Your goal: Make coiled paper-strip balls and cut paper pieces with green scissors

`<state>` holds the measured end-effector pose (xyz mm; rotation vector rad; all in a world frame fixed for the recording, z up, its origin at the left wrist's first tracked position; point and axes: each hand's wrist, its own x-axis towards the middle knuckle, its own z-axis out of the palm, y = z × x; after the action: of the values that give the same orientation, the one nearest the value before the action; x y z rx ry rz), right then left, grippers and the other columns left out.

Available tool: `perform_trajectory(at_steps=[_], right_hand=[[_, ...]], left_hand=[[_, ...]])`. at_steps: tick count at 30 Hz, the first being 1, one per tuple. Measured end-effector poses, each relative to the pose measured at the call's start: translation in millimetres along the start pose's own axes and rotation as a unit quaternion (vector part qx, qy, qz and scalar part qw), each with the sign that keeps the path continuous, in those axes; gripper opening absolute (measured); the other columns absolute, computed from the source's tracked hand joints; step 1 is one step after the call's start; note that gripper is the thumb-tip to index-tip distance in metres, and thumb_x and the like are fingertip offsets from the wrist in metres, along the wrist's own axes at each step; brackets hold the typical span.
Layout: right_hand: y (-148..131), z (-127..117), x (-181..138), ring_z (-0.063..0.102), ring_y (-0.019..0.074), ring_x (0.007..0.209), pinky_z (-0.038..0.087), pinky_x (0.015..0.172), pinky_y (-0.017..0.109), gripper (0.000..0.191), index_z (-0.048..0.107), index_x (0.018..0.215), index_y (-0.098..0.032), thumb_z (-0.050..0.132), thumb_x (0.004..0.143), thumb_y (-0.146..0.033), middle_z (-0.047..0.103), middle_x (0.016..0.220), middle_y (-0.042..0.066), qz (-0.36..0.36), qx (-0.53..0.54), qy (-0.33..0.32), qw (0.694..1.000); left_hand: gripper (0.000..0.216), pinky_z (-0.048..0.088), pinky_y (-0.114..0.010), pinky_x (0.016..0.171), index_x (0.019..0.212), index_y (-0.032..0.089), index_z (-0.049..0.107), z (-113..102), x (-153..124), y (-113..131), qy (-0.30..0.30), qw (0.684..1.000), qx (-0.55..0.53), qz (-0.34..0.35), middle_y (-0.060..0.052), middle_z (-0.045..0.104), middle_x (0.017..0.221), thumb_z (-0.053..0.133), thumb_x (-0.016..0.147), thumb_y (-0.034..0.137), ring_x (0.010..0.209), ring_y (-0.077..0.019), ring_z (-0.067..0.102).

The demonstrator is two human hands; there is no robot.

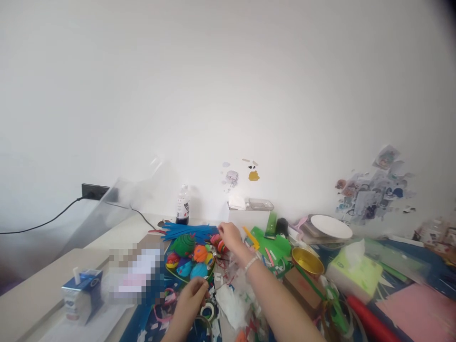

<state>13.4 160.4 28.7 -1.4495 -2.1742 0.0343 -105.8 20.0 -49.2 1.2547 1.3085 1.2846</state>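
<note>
My right hand [231, 237] reaches to the far end of a bundle of blue paper strips [192, 232], its fingers pinched together beside a pink and red clay piece [215, 239]. What it pinches, if anything, is too small to make out. Nearer to me, my left hand [193, 293] is closed, thumb against the curled fingers; anything inside is hidden. Just beyond it stands a dish of colourful clay shapes, among them a green spiral cone [184, 245], an orange piece [200, 253] and a blue ball [199, 271]. A roll of white tape [207, 311] lies right of the left hand.
Paper scraps and crumpled plastic [231, 304] litter the middle. On the right are a gold bowl [308, 261], a brown box [302, 287], a tissue pack [354, 273] and pink paper [420, 311]. A bottle [183, 206] stands behind; a drink carton [82, 297] is left.
</note>
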Motion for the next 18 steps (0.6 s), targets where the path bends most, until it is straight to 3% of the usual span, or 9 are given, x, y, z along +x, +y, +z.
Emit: perform_trajectory(at_steps=[4, 9, 13, 18], right_hand=[[26, -19, -24, 0.059, 0.0158, 0.084, 0.047, 0.075, 0.033, 0.015, 0.06, 0.09, -0.015, 0.05, 0.088, -0.025, 0.063, 0.089, 0.003, 0.001, 0.018, 0.058, 0.998], [60, -40, -87, 0.057, 0.018, 0.087, 0.042, 0.075, 0.027, 0.024, 0.062, 0.089, -0.017, 0.039, 0.087, -0.019, 0.065, 0.089, 0.006, 0.045, 0.027, 0.146, 0.988], [73, -36, -134, 0.056, 0.0208, 0.085, 0.041, 0.079, 0.031, 0.024, 0.063, 0.082, -0.018, 0.039, 0.086, -0.021, 0.065, 0.086, 0.006, 0.072, 0.007, 0.151, 0.986], [67, -19, -152, 0.053, 0.0289, 0.096, 0.034, 0.087, 0.041, 0.025, 0.062, 0.101, -0.019, 0.053, 0.078, -0.022, 0.065, 0.098, 0.01, 0.111, -0.032, 0.121, 0.986]], left_hand=[[0.037, 0.027, -0.022, 0.042, 0.061, 0.019, 0.046, 1, 0, -2, -0.005, 1.0, 0.006, 0.005, 0.004, 0.052, 0.049, 0.052, 0.059, 0.056, 0.042, -0.0101, 0.043], [0.036, 0.032, -0.024, 0.045, 0.06, 0.02, 0.045, 2, -2, -1, -0.021, 0.999, 0.025, 0.017, 0.005, 0.051, 0.049, 0.05, 0.061, 0.056, 0.043, -0.0105, 0.043], [0.038, 0.035, -0.025, 0.049, 0.06, 0.02, 0.048, 2, -4, 0, -0.032, 0.998, 0.047, 0.026, 0.004, 0.051, 0.051, 0.052, 0.062, 0.057, 0.046, -0.0118, 0.045], [0.041, 0.038, -0.025, 0.052, 0.062, 0.02, 0.05, 4, -6, -2, -0.045, 0.992, 0.109, 0.05, 0.004, 0.051, 0.054, 0.05, 0.065, 0.061, 0.053, -0.014, 0.049]])
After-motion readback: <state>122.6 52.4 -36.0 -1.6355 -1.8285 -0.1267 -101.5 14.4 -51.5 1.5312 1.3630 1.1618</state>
